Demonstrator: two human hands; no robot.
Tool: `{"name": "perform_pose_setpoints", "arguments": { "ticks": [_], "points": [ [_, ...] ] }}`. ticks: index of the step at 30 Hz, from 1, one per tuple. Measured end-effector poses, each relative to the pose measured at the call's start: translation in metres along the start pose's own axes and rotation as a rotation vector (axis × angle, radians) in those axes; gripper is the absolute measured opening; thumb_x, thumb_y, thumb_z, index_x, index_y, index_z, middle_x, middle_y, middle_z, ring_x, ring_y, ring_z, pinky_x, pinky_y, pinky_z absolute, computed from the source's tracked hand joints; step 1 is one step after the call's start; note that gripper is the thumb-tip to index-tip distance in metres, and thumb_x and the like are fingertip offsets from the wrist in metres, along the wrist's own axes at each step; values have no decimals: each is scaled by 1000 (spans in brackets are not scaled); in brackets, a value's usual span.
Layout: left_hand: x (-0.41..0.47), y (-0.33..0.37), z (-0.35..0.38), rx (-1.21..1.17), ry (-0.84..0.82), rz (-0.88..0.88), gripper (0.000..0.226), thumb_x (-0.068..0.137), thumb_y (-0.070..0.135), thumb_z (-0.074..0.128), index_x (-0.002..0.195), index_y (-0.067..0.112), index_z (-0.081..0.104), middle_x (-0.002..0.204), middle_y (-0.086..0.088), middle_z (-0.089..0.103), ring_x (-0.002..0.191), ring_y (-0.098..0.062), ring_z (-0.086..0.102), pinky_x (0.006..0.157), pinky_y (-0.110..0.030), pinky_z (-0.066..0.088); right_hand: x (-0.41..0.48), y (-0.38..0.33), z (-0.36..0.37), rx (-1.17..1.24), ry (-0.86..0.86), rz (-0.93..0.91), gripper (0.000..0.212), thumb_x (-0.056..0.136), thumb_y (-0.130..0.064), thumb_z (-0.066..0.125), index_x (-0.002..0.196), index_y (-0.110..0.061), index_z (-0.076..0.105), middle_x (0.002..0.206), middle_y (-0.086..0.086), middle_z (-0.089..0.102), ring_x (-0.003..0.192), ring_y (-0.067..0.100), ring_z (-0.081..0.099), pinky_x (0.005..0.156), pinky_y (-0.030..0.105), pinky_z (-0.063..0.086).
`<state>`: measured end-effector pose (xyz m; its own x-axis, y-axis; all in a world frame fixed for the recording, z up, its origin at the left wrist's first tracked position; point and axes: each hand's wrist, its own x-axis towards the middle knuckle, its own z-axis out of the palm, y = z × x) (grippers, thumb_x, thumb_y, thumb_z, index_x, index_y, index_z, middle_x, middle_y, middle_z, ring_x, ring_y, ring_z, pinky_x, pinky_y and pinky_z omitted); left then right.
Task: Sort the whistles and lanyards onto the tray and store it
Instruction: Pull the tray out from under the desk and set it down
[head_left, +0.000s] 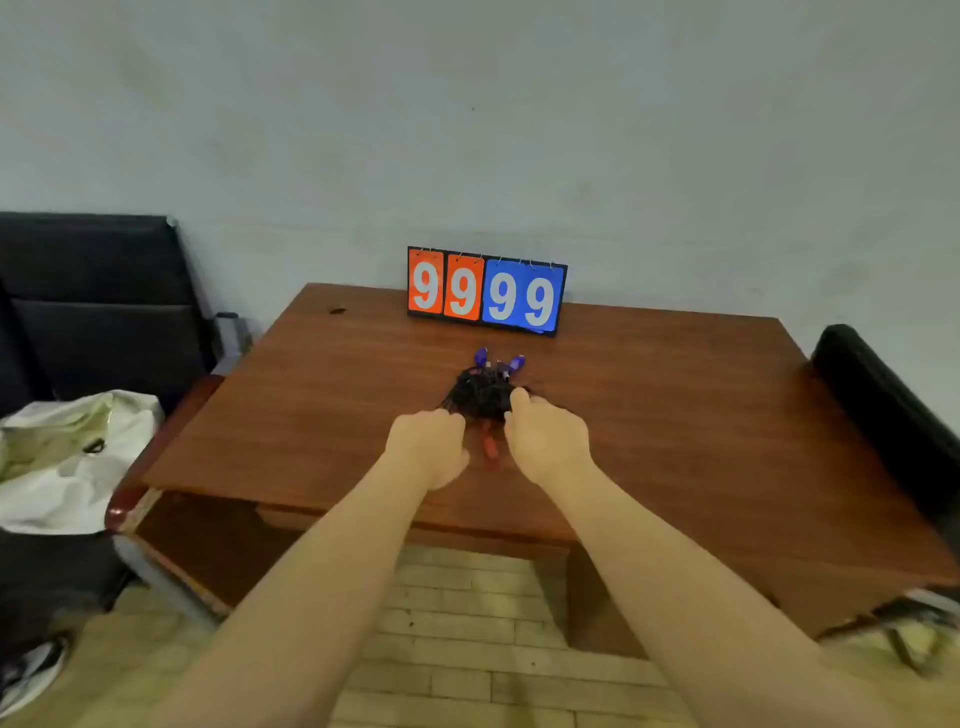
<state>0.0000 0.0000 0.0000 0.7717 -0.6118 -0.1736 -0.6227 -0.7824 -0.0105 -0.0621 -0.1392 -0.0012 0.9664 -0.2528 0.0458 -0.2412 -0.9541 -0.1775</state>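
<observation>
A tangled bundle of black lanyards lies in the middle of the wooden table. Blue whistles stick out at its far side and a red whistle lies at its near side, between my hands. My left hand has its fingers curled into the bundle's left edge. My right hand grips the bundle's right edge. No tray is in view.
A flip scoreboard reading 9999 stands at the table's far edge against the wall. A black chair with a white plastic bag is on the left. Another black chair is on the right.
</observation>
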Motion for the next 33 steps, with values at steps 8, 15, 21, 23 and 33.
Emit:
{"name": "perform_pose_setpoints", "arguments": {
  "ticks": [8,15,21,23,33],
  "points": [
    [-7,2,131,-77,-411,-46,29,96,25,44,117,13,59,121,-5,61,109,-24,59,86,-36,49,-31,-8,119,10,-311,-195,21,100,-21,37,115,-12,48,109,9,60,96,34,61,66,35,40],
    [2,-19,221,22,-405,-60,80,89,33,51,153,20,4,159,-6,8,147,-32,8,114,-54,21,-44,-3,218,-50,-473,-64,48,97,-32,47,140,-13,38,143,7,41,129,30,43,106,42,34],
    [23,-28,241,-1,-435,-89,83,89,43,48,154,22,0,161,-3,6,147,-32,6,116,-59,2,-27,-11,241,-77,-567,116,74,95,-49,43,154,-17,12,160,8,13,146,32,15,119,53,3],
    [24,-29,242,-50,-388,-97,81,88,48,48,153,21,8,159,-3,12,145,-32,12,116,-58,8,-24,-13,241,-46,-514,133,69,94,-46,46,150,-15,23,155,9,26,141,33,26,118,50,14],
    [24,-27,210,-77,-332,-39,20,93,17,43,79,15,57,78,0,60,72,-21,57,61,-30,43,-30,-9,227,31,-250,48,27,98,-35,41,103,-15,59,95,3,69,84,26,66,63,31,42]
  ]
}}
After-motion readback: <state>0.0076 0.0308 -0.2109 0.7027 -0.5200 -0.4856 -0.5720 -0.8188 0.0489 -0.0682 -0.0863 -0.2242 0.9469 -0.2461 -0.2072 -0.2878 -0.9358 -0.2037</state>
